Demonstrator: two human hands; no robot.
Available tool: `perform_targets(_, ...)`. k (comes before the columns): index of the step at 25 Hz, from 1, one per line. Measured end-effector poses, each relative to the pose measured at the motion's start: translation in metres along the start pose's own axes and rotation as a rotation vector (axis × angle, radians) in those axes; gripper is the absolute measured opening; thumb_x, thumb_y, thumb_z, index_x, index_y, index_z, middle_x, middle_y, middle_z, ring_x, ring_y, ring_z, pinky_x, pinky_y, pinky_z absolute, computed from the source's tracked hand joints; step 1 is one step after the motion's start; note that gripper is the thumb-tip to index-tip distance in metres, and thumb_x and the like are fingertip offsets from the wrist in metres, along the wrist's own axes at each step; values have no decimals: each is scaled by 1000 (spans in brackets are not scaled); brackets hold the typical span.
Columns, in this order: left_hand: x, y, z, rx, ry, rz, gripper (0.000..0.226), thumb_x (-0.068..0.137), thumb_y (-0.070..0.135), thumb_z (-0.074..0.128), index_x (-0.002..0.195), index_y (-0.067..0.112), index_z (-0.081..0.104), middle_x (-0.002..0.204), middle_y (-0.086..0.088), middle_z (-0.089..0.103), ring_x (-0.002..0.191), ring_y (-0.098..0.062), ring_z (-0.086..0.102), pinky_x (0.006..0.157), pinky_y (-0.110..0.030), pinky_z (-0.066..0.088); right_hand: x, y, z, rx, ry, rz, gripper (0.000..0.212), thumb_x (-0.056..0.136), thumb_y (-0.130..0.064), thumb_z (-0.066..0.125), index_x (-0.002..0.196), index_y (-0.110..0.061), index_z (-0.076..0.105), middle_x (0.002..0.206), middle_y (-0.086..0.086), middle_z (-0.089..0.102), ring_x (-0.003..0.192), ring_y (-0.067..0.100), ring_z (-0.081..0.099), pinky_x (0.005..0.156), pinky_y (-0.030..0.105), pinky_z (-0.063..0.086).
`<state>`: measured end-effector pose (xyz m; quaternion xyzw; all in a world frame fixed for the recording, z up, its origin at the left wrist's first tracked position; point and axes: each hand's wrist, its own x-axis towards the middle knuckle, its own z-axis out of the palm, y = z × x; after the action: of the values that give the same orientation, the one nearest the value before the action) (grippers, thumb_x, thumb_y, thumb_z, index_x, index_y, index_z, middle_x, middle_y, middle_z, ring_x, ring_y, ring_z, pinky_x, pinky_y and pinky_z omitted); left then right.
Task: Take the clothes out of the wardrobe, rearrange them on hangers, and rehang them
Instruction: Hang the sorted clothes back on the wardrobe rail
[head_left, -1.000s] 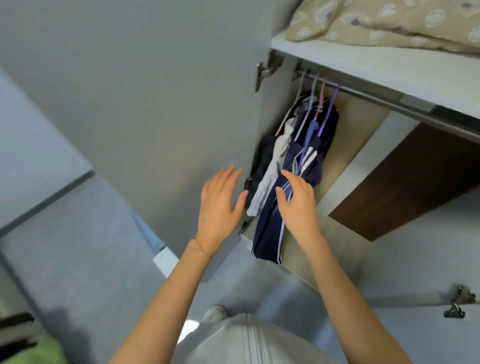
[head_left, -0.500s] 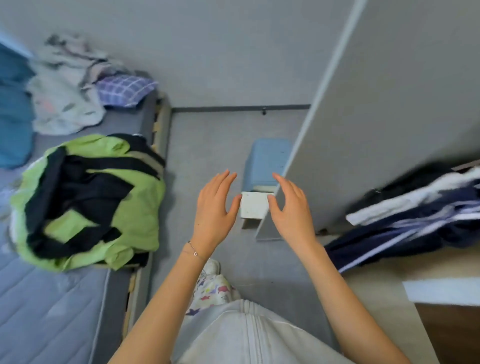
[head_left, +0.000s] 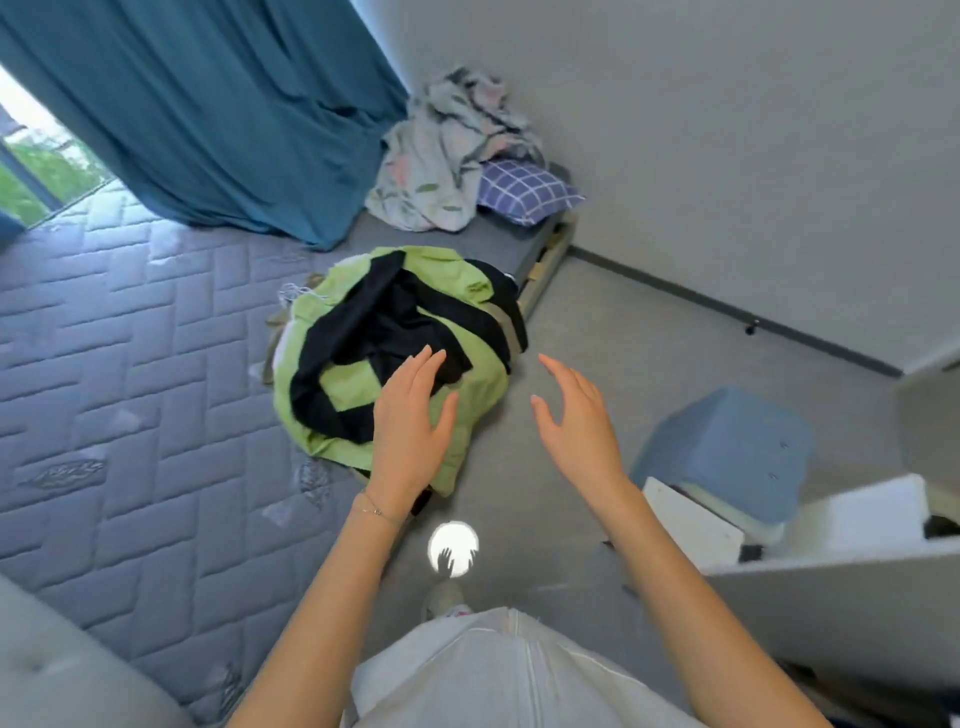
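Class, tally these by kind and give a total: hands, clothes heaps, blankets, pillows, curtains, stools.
Hands: 2 (left hand, right hand)
Clothes heap: 1
Blanket: 1
Pillow: 1
Curtain: 1
Stool: 1
Total: 7

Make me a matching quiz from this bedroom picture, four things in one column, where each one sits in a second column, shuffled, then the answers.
Things
1. teal fabric curtain
2. purple checked pillow
3. lime green and black clothes heap
4. pale blue plastic stool

Places
A. on the grey floor, right of both hands
B. hanging beside the window
C. at the edge of the grey quilted mattress, partly covered by the left hand
D. against the crumpled floral sheet, near the wall

Pairs: 1-B, 2-D, 3-C, 4-A
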<state>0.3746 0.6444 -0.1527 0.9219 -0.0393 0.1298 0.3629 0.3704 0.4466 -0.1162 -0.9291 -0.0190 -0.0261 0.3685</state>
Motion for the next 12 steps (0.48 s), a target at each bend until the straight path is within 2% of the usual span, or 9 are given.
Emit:
perform_targets(7, 50, -74, -43, -9, 131, -199, 48, 98, 30, 53, 143, 17, 45, 151, -1, 42, 141, -19, 35, 114, -49, 33, 89, -52, 56, 20, -119, -127, 49, 97, -20, 52, 145, -23, 40, 144, -4, 45, 131, 16, 37, 105, 23, 27)
perform_targets(10, 76, -93, -41, 7, 165, -267, 48, 98, 28, 54, 143, 16, 44, 149, -2, 44, 139, -21, 38, 113, -50, 34, 134, -53, 70, 9, -153, -165, 49, 97, -21, 52, 145, -23, 40, 144, -4, 45, 132, 16, 37, 108, 28, 29)
perform_targets(12, 98, -104, -32, 17, 189, -314, 48, 98, 28, 54, 143, 15, 44, 148, -3, 45, 138, -21, 40, 112, -50, 34, 170, -50, 77, 23, -188, -191, 49, 97, -21, 52, 144, -24, 40, 144, -4, 45, 132, 16, 36, 107, 25, 27)
